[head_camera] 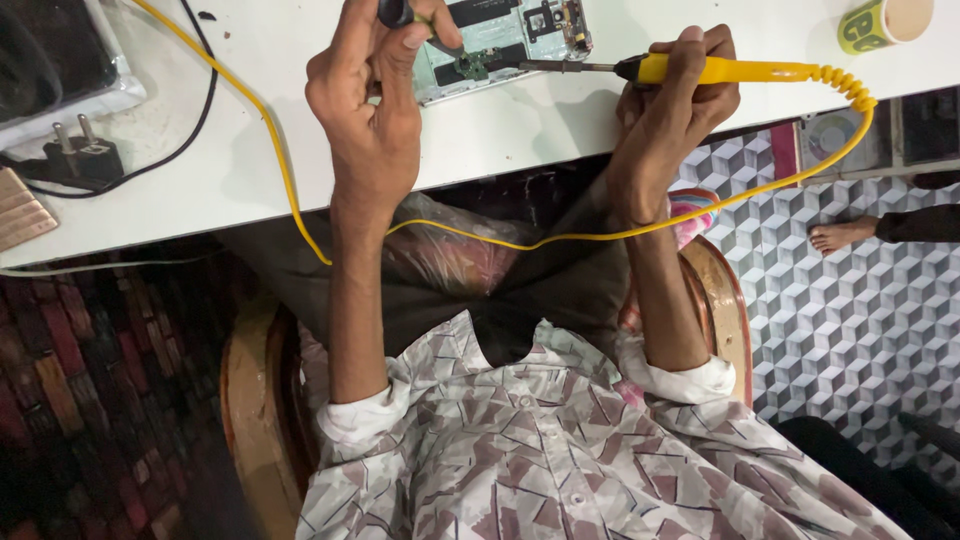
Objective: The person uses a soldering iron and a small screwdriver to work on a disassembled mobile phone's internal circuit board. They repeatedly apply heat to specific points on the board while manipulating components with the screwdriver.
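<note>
Patterned shirt (560,450) nearest; R hand (675,95) fingers grip yellow soldering iron (730,70), L hand (375,90) pinches half-hidden tool (395,12).

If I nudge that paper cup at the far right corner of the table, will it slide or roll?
The paper cup lies on its side on the white table, so it would probably roll, curving as tapered cups do. It looks light and thin-walled, likely easy to crush. It sits close to the table's edge, so it might drop off.

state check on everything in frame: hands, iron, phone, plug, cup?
left hand: closed on a thin dark tool at the board
right hand: closed on the soldering iron
soldering iron: held level, tip pointing at the board
opened phone: back off, circuit board exposed, flat on the white table
black plug: unplugged, lying on the table
paper cup: on its side
</note>
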